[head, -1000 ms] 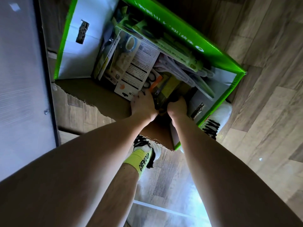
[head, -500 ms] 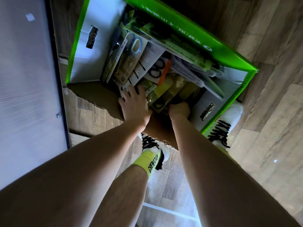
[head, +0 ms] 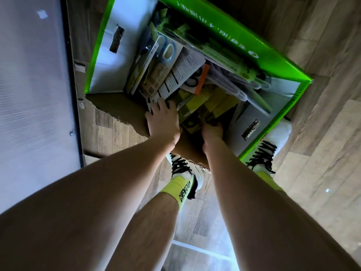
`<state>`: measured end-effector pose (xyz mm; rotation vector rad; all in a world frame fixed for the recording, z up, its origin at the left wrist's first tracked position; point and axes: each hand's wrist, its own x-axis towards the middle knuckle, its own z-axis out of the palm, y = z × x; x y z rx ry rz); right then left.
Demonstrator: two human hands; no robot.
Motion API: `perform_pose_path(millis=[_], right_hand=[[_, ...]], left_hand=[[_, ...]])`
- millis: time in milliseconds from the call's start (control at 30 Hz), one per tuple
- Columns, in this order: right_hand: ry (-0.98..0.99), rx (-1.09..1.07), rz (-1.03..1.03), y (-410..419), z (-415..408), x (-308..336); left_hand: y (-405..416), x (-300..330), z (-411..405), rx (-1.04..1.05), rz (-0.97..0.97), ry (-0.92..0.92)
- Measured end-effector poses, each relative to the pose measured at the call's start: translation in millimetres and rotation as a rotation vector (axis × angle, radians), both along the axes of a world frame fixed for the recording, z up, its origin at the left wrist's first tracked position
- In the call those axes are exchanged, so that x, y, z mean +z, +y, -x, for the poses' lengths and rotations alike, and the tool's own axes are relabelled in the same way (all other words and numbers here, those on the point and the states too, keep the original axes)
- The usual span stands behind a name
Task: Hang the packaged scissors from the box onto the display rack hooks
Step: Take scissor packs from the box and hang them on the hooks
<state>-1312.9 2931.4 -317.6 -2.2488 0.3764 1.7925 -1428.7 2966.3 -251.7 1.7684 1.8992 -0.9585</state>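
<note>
Fingers of left hand [head: 163, 119] lie spread on packs; right hand [head: 213, 132] grips yellow pack [head: 203, 112].

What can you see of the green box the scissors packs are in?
The green box is an open carton on the wood floor, bright green outside, white inside, with a handle cut-out in each of two walls and a brown torn-edged flap toward the person. Packaged scissors lie jumbled inside. The left hand rests on the packs; the right hand reaches among yellow packs. A shoe stands beside its right wall.
</note>
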Motion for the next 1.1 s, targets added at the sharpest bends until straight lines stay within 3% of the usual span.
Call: perform_pose_path(millis=[267,433,767,1100], right_hand=[[-0.090,0.050,-0.021,6,-10,59],[-0.064,0.443,-0.078,8,-29,103],[-0.015,0.774,-0.180,59,-67,264],[-0.038,1.076,-0.434,117,-81,502]], left_hand=[[0,60,-18,0.056,0.156,0.008],[4,108,-25,0.098,0.237,-0.018],[25,234,-42,0.137,0.169,-0.190],[71,453,-44,0.258,0.198,-0.286]])
